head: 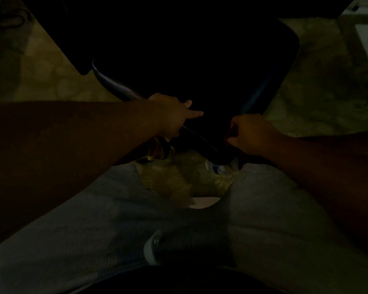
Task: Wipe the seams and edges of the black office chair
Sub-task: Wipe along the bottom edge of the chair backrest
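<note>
Two bare hands meet at the near corner of the black padded office chair seat (pixel 189 52) in dim light. To our left, the left hand (pixel 172 115) rests at the seat's edge beside a curved grey metal armrest (pixel 115 85), fingers extended. To our right, the right hand (pixel 251 134) is curled into a fist at the seat's corner; we cannot tell whether it holds anything. Grey trousers (pixel 94 219) lie below both hands.
</note>
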Motion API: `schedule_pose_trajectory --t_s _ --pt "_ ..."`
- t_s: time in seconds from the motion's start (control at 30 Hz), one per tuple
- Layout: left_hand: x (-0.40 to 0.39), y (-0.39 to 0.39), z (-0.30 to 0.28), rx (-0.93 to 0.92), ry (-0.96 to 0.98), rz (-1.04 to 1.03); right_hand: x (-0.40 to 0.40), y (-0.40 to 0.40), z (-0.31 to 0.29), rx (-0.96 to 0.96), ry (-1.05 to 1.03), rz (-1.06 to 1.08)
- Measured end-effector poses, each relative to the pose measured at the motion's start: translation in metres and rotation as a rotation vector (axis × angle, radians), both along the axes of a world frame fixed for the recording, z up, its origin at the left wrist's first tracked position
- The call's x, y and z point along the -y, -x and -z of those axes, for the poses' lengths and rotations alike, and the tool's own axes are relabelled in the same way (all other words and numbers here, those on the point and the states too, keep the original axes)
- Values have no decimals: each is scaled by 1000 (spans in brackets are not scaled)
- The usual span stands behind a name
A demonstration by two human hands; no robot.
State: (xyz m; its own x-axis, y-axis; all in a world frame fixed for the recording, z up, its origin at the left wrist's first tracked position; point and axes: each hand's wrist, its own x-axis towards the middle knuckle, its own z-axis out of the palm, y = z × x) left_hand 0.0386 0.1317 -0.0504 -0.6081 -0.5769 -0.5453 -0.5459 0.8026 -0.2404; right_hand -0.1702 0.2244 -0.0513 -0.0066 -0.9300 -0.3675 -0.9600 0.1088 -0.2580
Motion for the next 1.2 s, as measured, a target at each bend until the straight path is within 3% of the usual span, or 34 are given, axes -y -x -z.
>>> schedule_pose_trajectory --t_s 0.63,0.77,0.93,1.2 --pt "6 64 -8 -86 -25 -65 3 52 -10 -106 -96 103" --pt "9 74 -12 -75 -35 -66 2 61 -11 -66 -93 197" --pt "3 79 -14 -54 -33 -69 -1 58 -8 -16 -237 269" --pt "5 78 -13 -66 -49 -99 -4 54 -8 28 -210 386"
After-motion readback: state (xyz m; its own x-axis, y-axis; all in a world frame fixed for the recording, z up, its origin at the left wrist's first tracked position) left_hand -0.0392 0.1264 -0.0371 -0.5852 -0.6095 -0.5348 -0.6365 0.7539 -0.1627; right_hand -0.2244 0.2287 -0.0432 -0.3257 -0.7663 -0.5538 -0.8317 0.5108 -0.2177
